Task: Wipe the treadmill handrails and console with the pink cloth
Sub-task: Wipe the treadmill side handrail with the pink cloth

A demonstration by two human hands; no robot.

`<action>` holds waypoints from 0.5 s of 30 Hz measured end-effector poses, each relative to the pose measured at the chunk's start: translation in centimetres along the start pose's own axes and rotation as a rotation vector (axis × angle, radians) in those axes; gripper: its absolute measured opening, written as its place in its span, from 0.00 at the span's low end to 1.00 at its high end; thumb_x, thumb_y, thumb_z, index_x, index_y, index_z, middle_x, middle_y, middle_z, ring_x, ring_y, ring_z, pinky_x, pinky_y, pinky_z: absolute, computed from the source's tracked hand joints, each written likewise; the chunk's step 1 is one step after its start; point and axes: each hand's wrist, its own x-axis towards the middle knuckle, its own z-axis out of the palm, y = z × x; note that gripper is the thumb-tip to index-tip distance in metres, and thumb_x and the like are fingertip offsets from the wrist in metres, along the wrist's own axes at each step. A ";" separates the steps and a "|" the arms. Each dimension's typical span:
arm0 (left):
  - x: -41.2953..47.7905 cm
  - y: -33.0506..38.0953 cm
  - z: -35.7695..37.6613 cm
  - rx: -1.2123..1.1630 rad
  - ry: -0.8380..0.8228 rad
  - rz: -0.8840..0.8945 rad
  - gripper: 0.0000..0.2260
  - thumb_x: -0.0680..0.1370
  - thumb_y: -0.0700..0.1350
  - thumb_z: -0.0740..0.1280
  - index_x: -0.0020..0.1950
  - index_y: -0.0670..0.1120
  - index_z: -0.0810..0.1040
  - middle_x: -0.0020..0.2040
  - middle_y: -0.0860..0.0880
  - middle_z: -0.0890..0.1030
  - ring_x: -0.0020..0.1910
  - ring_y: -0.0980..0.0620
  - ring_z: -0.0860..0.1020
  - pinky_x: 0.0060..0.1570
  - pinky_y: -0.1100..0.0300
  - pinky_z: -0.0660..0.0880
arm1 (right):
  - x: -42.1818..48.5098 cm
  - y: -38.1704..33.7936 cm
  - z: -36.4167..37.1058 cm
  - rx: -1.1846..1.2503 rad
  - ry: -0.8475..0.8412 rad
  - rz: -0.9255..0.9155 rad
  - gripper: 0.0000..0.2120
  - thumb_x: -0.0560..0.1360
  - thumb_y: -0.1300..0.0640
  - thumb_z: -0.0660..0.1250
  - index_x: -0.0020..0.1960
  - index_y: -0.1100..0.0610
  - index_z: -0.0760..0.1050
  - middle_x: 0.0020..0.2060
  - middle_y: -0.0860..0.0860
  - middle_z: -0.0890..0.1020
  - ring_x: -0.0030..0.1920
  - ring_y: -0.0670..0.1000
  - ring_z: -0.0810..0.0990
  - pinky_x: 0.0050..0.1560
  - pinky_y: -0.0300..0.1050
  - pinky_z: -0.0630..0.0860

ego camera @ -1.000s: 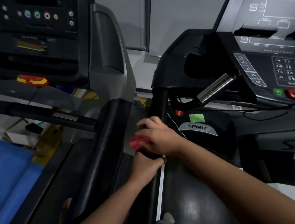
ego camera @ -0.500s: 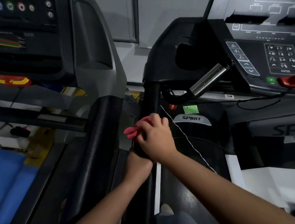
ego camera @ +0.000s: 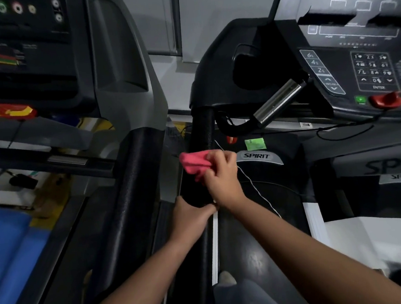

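- Since a second ago the right hand [ego camera: 223, 174] has slid the pink cloth [ego camera: 194, 163] a little further up the black handrail [ego camera: 201, 130], toward the console end, and more of the cloth now shows, bunched out to the left of the fingers.
- The right hand's fingers are curled around the cloth, pressing it against the top of the handrail.
- The left hand [ego camera: 190, 215] grips the same handrail just below the right hand, thumb wrapped over the bar; the two hands are nearly touching.
- The console [ego camera: 365, 67] of this treadmill sits up and to the right, with a number keypad, a green button and a red safety key [ego camera: 388, 100] along its lower edge.
- A silver grip bar [ego camera: 278, 101] slants down from the console toward the handrail.
- A thin white cord [ego camera: 255, 186] runs past the right wrist over the motor cover marked SPIRIT.
- A second treadmill [ego camera: 122, 86] stands just beside on the left, its own dark rail running parallel.
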 end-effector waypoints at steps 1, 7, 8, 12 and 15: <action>-0.1 0.3 0.0 0.037 -0.010 0.051 0.15 0.65 0.41 0.75 0.51 0.40 0.79 0.48 0.49 0.83 0.45 0.57 0.80 0.32 0.74 0.68 | -0.4 -0.6 0.6 -0.124 -0.019 -0.017 0.13 0.71 0.53 0.64 0.55 0.51 0.71 0.56 0.49 0.62 0.60 0.53 0.62 0.62 0.46 0.64; -0.2 0.4 -0.3 0.023 -0.034 0.167 0.07 0.72 0.33 0.69 0.48 0.41 0.79 0.38 0.54 0.79 0.34 0.64 0.77 0.30 0.75 0.67 | -1.2 -1.6 1.4 -0.083 0.047 0.095 0.14 0.71 0.45 0.70 0.44 0.51 0.69 0.56 0.50 0.61 0.59 0.53 0.62 0.63 0.46 0.64; -0.2 0.3 -0.2 -0.008 -0.040 0.132 0.07 0.70 0.35 0.71 0.46 0.42 0.80 0.36 0.54 0.80 0.32 0.65 0.77 0.29 0.74 0.67 | -0.7 -0.9 1.5 0.025 0.081 0.136 0.12 0.72 0.50 0.69 0.41 0.52 0.67 0.54 0.50 0.62 0.57 0.51 0.64 0.62 0.44 0.65; 0.1 -0.3 0.0 -0.063 -0.008 -0.026 0.24 0.58 0.50 0.74 0.51 0.45 0.78 0.42 0.53 0.83 0.42 0.58 0.81 0.37 0.65 0.72 | 0.5 1.5 2.1 0.534 0.138 0.307 0.05 0.74 0.55 0.61 0.43 0.57 0.68 0.48 0.54 0.73 0.50 0.43 0.77 0.57 0.42 0.72; 0.1 -0.1 0.0 -0.035 0.032 -0.064 0.22 0.62 0.47 0.77 0.52 0.49 0.74 0.43 0.55 0.80 0.43 0.57 0.79 0.41 0.61 0.72 | 1.4 1.9 1.5 0.964 0.007 0.434 0.09 0.69 0.58 0.62 0.36 0.59 0.79 0.32 0.52 0.77 0.35 0.48 0.79 0.42 0.41 0.75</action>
